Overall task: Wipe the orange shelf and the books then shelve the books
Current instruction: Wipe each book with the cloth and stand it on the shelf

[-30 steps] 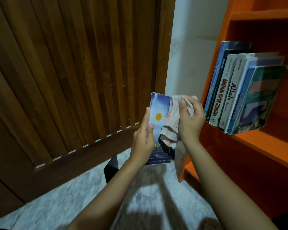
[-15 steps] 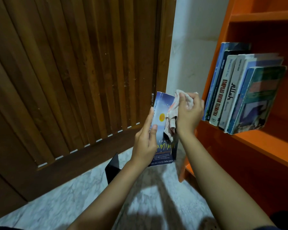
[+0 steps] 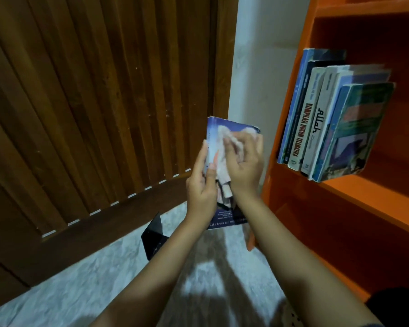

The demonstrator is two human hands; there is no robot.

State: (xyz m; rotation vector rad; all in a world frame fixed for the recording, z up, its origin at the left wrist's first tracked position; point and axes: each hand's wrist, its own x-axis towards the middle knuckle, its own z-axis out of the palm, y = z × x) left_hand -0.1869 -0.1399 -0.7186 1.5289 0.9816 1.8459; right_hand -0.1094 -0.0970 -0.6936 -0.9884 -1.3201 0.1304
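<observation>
A blue paperback book (image 3: 232,127) stands upright in front of me, gripped along its left edge by my left hand (image 3: 202,192). My right hand (image 3: 244,166) presses a pale striped cloth (image 3: 222,171) flat against the book's cover and hides most of it. To the right is the orange shelf (image 3: 354,194). Several books (image 3: 326,123) stand on it, leaning left against its side panel.
A black metal bookend (image 3: 152,234) stands on the marble floor (image 3: 85,286) below my left forearm. A brown slatted wooden door (image 3: 92,102) fills the left side. A white wall strip (image 3: 262,74) lies between door and shelf.
My right hand slid the cloth from the book's top right corner down and left across the cover. The book turned slightly, its cover facing me more.
</observation>
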